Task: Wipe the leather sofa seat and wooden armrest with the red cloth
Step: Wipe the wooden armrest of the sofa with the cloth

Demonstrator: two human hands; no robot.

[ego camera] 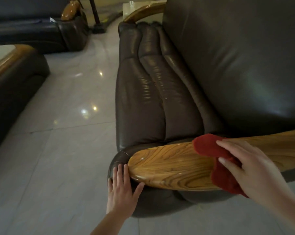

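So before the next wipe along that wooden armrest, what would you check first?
1. Red cloth under the right hand: ok, the hand presses it flat on the wood.
2. Cloth on the wooden armrest: ok, draped over its top and near edge.
3. Left hand bracing: ok, it rests open on the leather arm front, fingertips at the wood's rounded end.
4. Path toward the rounded end: ok, bare wood, nothing lying on it.
5. Leather seat already wiped: cannot tell.

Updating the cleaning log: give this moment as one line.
stage: wiping armrest | right hand: presses red cloth on wooden armrest | left hand: braced flat on leather arm front, no cloth
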